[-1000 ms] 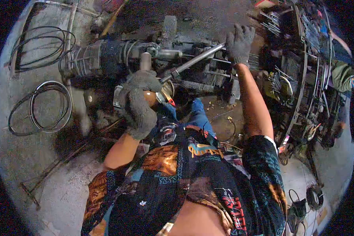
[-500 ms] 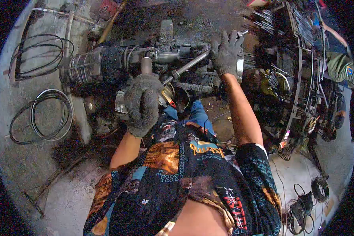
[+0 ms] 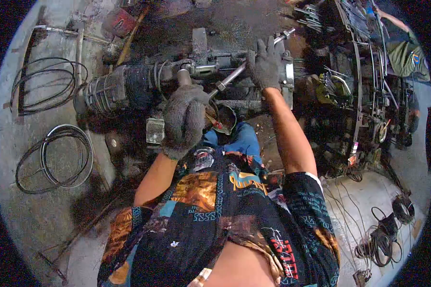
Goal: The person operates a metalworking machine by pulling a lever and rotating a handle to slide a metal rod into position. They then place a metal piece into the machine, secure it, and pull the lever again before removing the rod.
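Observation:
A greasy steering-rack-like metal assembly (image 3: 129,83) lies across the dirty floor in front of me, with a ribbed black boot at its left end. My gloved left hand (image 3: 184,117) presses down on a short upright shaft at the middle of the assembly. My gloved right hand (image 3: 265,64) is closed round a long silver wrench handle (image 3: 232,76) that slants from the assembly's middle up to the right.
Coils of black cable (image 3: 52,155) lie on the concrete at the left. A metal rack crowded with tools and parts (image 3: 364,71) stands at the right. More wire coils (image 3: 383,234) lie at the lower right. Thin rods (image 3: 76,234) rest on the floor lower left.
My right hand has swung the wrench handle leftward and upward. My left hand has stayed on the upright shaft. The view has shifted a little.

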Action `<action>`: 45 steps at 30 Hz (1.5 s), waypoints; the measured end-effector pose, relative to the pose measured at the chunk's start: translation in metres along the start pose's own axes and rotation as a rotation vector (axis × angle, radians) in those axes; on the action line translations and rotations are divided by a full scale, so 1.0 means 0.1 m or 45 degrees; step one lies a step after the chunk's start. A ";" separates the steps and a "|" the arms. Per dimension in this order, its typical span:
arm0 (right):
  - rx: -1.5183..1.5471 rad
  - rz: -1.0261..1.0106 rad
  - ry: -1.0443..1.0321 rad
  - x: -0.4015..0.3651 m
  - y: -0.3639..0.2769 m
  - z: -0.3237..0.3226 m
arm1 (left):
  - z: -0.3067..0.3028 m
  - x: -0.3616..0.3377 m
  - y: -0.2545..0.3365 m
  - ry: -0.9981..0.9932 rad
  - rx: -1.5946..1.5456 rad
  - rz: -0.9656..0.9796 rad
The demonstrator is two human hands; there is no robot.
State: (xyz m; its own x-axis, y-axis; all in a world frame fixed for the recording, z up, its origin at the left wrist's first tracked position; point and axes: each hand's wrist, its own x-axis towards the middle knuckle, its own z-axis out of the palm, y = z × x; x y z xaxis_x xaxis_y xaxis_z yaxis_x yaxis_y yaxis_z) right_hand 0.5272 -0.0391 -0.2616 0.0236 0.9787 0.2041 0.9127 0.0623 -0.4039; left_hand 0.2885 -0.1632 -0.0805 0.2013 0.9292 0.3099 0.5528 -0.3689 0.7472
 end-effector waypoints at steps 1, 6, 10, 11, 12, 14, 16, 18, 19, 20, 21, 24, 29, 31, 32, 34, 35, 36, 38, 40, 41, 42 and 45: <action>-0.005 0.004 0.002 -0.01 0.00 0.01 | 0.02 -0.01 -0.03 -0.002 -0.006 0.004; 0.023 -0.058 -0.029 -0.03 -0.08 -0.02 | -0.02 -0.14 -0.21 0.066 -0.120 0.017; -0.190 -0.171 0.046 -0.09 -0.21 -0.12 | -0.12 -0.21 -0.08 0.172 -0.180 -0.163; -0.129 -0.201 0.068 -0.08 -0.24 -0.16 | -0.15 -0.22 -0.07 0.195 -0.174 -0.145; -0.128 -0.212 0.070 -0.09 -0.26 -0.19 | -0.16 -0.24 -0.07 0.220 -0.167 -0.128; -0.100 -0.263 0.087 -0.11 -0.28 -0.23 | -0.12 -0.37 -0.16 0.293 -0.213 -0.126; -0.098 -0.296 0.068 -0.10 -0.34 -0.30 | -0.17 -0.42 -0.14 0.367 -0.255 -0.127; -0.107 -0.334 0.054 -0.12 -0.35 -0.29 | -0.19 -0.47 -0.14 0.335 -0.202 -0.175; -0.099 -0.344 0.033 -0.12 -0.36 -0.29 | -0.19 -0.50 -0.14 0.348 -0.198 -0.176; -0.091 -0.351 0.012 -0.14 -0.36 -0.30 | -0.16 -0.54 -0.15 0.404 -0.262 -0.128; -0.090 -0.363 0.015 -0.15 -0.37 -0.30 | -0.15 -0.56 -0.16 0.460 -0.325 -0.077; -0.095 -0.394 -0.022 -0.17 -0.34 -0.29 | -0.19 -0.63 -0.12 0.400 -0.248 -0.200; 0.055 -0.311 0.021 -0.26 -0.25 -0.10 | -0.20 -0.67 -0.07 0.432 -0.243 -0.138; 0.019 -0.356 0.066 -0.30 -0.26 -0.13 | -0.19 -0.69 -0.03 0.454 -0.257 -0.197; -0.015 -0.394 0.106 -0.30 -0.27 -0.15 | -0.20 -0.70 -0.03 0.446 -0.268 -0.207; 0.001 -0.390 0.086 -0.29 -0.29 -0.19 | -0.20 -0.71 -0.03 0.442 -0.277 -0.218; 0.019 -0.379 0.064 -0.29 -0.30 -0.21 | -0.19 -0.73 -0.04 0.445 -0.264 -0.203; 0.022 -0.383 0.063 -0.30 -0.35 -0.26 | -0.19 -0.74 -0.04 0.448 -0.250 -0.188; 0.037 -0.299 0.031 -0.34 -0.48 -0.37 | -0.20 -0.76 -0.01 0.452 -0.222 -0.193; 0.045 -0.317 0.033 -0.32 -0.42 -0.31 | -0.21 -0.75 0.00 0.459 -0.195 -0.196; 0.051 -0.330 0.035 -0.32 -0.39 -0.27 | -0.21 -0.75 0.02 0.469 -0.204 -0.185; 0.055 -0.334 0.036 -0.32 -0.36 -0.24 | -0.22 -0.75 0.03 0.478 -0.211 -0.170; 0.104 -0.382 0.038 -0.34 -0.31 -0.17 | -0.20 -0.78 -0.04 0.473 -0.095 -0.167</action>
State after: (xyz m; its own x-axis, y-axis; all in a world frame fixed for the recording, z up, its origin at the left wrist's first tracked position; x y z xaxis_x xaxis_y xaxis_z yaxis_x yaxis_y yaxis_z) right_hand 0.5048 -0.0780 -0.2411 -0.2291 0.9081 0.3505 0.8449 0.3643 -0.3917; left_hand 0.2543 -0.2348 -0.0961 -0.1810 0.9028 0.3901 0.4912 -0.2606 0.8311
